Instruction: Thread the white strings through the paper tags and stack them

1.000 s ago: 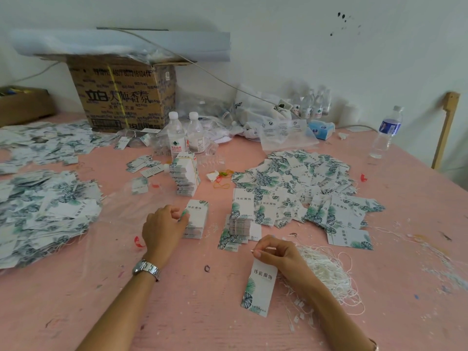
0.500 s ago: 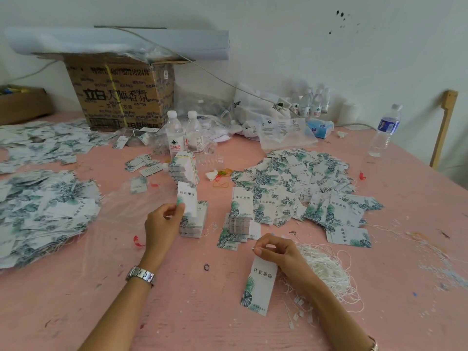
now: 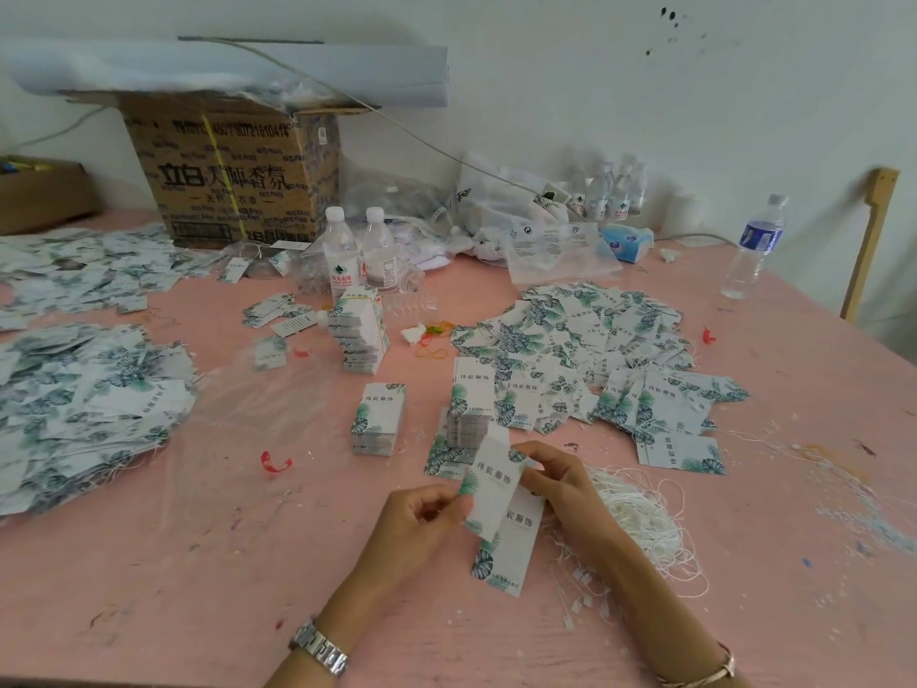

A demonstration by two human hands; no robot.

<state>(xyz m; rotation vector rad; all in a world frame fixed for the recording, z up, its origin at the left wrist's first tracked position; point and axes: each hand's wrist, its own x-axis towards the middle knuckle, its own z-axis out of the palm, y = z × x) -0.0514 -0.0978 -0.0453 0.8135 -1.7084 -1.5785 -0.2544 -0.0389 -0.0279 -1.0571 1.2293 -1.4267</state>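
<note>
Two paper tags are held overlapped just above the pink table [image 3: 198,588], near its front edge and just beside the heap of white strings [image 3: 640,518]. The upper tag [image 3: 491,489] is pinched at its left edge between thumb and fingertips of the left hand [image 3: 422,518]. Its long axis runs away from the person, with the far end leaning slightly right. The lower tag [image 3: 513,548] is partly covered by it on much the same axis, leaf-printed end nearest the person. Its far end is gripped by the curled right hand [image 3: 560,479], though the pinch itself is hidden. Beyond them two squared stacks are seen, one [image 3: 379,419] further left than the other [image 3: 471,404], and loose tags [image 3: 595,350] are spread to the right.
</note>
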